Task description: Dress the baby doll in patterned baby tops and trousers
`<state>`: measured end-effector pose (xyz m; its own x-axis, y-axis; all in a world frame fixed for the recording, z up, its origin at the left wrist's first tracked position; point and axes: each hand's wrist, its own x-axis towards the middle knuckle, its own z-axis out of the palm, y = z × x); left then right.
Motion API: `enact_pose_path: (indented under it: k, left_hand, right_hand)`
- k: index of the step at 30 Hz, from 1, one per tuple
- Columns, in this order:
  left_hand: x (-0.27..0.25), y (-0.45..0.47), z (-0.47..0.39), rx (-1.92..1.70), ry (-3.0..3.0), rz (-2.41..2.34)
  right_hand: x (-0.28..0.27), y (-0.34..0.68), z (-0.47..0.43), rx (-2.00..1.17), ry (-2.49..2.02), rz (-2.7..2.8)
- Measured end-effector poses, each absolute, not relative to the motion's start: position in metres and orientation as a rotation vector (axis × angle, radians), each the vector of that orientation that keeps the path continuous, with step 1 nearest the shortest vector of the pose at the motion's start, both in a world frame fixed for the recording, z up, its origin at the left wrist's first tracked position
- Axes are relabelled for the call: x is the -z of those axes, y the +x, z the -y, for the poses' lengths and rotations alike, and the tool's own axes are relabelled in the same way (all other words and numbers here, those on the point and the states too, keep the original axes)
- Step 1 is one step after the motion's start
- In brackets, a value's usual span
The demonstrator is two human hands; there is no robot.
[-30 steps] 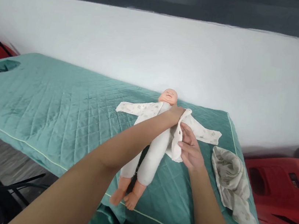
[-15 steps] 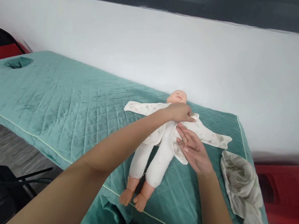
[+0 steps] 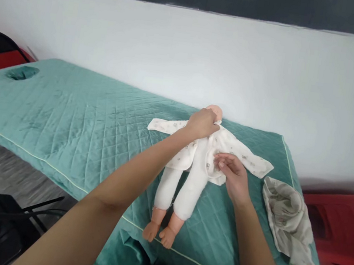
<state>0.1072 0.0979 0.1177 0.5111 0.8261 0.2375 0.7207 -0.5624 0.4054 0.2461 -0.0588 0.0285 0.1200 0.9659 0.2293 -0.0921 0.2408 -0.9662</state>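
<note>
A baby doll [image 3: 165, 188] lies on its back, its legs pointing toward me. It has a white cloth body and legs, with bare plastic feet. A white baby shirt [image 3: 243, 152] with small prints is on it, the front parted and both sleeves spread out. My left hand [image 3: 202, 123] is closed on the shirt's front edge near the neck, covering part of the doll's head. Lower down, my right hand [image 3: 235, 175] has its fingers bent together on the front panel at the doll's side, near the hem. The fingertips partly hide the cloth they pinch.
A green quilted massage bed [image 3: 84, 110] with a face hole carries the doll, against a white wall. Crumpled pale baby clothing [image 3: 286, 218] lies at the bed's right end. Beyond that stands a red plastic chair [image 3: 340, 234]. A black chair [image 3: 3, 218] stands at lower left.
My left hand has moved up along the shirt's edge to the doll's neck. My right hand has shifted slightly right, its fingers more bent, and the front panel lies further across the doll's side.
</note>
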Motion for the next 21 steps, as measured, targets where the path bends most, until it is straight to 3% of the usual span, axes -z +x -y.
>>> enact_pose_path:
  k: [10, 14, 17, 21]
  left_hand:
    - [-0.099, 0.102, -0.088, -0.610, 2.269, -1.365]
    - [-0.101, 0.108, -0.085, -0.527, 2.358, -1.346]
    - [-0.095, 0.106, -0.093, -0.666, 2.282, -1.315]
    - [-0.086, 0.095, -0.104, -0.914, 2.102, -1.214]
  right_hand:
    - [-0.040, 0.246, 0.070, -1.247, -0.878, 1.369]
    - [-0.042, 0.250, 0.069, -1.023, -1.052, 1.451]
    - [-0.042, 0.259, 0.067, -0.768, -1.242, 1.650]
    - [-0.044, 0.265, 0.067, -0.737, -1.322, 1.875]
